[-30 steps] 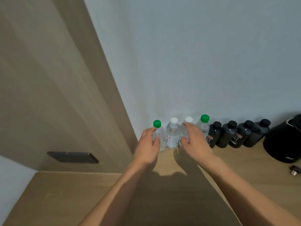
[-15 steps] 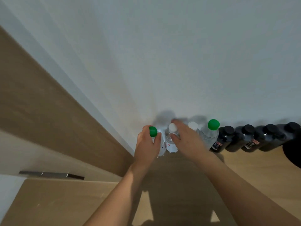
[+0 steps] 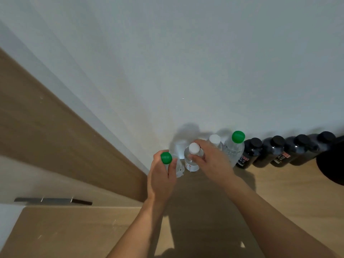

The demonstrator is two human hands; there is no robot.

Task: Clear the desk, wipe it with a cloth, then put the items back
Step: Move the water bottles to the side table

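While most of the row against the wall (image 3: pixel 204 62) stood untouched, clearing had only begun. Item 1: green-capped bottle (image 3: pixel 166 158), farthest left along the wall, gripped by the left hand (image 3: pixel 161 178). Item 2: white-capped bottle (image 3: pixel 191 161), next right, gripped by the right hand (image 3: pixel 212 162). Items 3–4: 2 clear bottles (image 3: pixel 233 148), then 4 black bottles (image 3: pixel 250 152) to the right, standing on the desk (image 3: pixel 279 192). No cloth visible; wiping and returning apparently remained.
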